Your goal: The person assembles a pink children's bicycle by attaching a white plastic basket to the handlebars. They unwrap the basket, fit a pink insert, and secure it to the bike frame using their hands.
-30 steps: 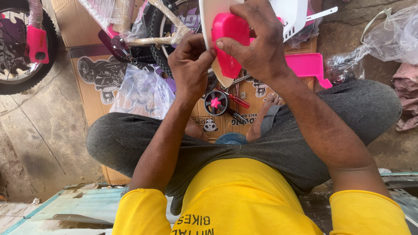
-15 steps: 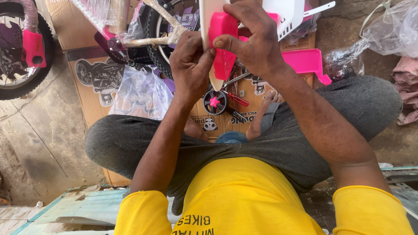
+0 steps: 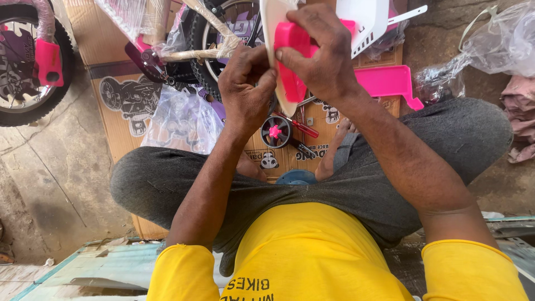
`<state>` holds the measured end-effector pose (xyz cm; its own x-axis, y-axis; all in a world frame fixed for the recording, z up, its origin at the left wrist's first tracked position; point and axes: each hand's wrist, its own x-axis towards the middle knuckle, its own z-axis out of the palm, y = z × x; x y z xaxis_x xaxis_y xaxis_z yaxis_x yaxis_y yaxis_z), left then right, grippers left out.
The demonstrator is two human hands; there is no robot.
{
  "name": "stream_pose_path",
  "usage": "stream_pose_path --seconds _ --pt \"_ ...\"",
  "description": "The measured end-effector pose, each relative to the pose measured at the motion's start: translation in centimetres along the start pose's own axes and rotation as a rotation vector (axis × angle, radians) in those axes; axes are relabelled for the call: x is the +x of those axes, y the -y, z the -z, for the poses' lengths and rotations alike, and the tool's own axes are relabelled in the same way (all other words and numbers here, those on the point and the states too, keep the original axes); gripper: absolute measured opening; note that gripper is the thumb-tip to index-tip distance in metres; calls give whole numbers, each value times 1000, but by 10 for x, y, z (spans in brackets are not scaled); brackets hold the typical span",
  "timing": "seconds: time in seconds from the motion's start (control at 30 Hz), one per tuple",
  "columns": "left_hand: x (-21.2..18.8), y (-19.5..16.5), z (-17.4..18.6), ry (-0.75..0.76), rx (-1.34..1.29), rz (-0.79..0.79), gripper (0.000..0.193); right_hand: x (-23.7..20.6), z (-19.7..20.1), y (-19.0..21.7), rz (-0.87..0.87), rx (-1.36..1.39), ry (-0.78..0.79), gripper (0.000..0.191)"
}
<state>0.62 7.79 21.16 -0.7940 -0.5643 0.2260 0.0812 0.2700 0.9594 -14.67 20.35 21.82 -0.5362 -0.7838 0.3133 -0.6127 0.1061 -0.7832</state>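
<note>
Both hands are closed on the pink plastic piece [image 3: 290, 61], its long axis upright, the right hand [image 3: 323, 56] gripping over its top and the left hand [image 3: 245, 89] pinching its near edge against the white panel [image 3: 270, 22].

Both arms reach forward and upward from the shoulders over the crossed legs, elbows bent and spread, forearms converging so the two hands meet close together. The left hand [image 3: 245, 92] is raised with its back toward the camera, fingers curled in and the fingertips pinched beside the other hand. The right hand [image 3: 320, 56] sits slightly higher, wrist bent, its fingers arched over and closed down in a grip, the thumb pressing in from the left-hand side.
</note>
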Motion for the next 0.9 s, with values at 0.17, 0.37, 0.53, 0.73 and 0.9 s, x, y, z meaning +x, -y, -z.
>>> stream_pose_path --seconds 0.17,0.37,0.53,0.73,0.9 --pt "4 5 4 40 70 -93 21 2 3 -8 -116 292 43 66" --pt "5 21 1 -21 257 -228 22 -7 -9 -16 -121 208 -21 69" --pt "7 26 -17 -36 451 -264 41 -13 -26 -16 -125 63 -98 68" --pt "-4 11 -9 -85 347 -371 64 -4 -20 -19 -113 647 -82 60" --pt "0 9 -13 -124 446 -352 64 -2 -19 -10 -69 651 -47 55"
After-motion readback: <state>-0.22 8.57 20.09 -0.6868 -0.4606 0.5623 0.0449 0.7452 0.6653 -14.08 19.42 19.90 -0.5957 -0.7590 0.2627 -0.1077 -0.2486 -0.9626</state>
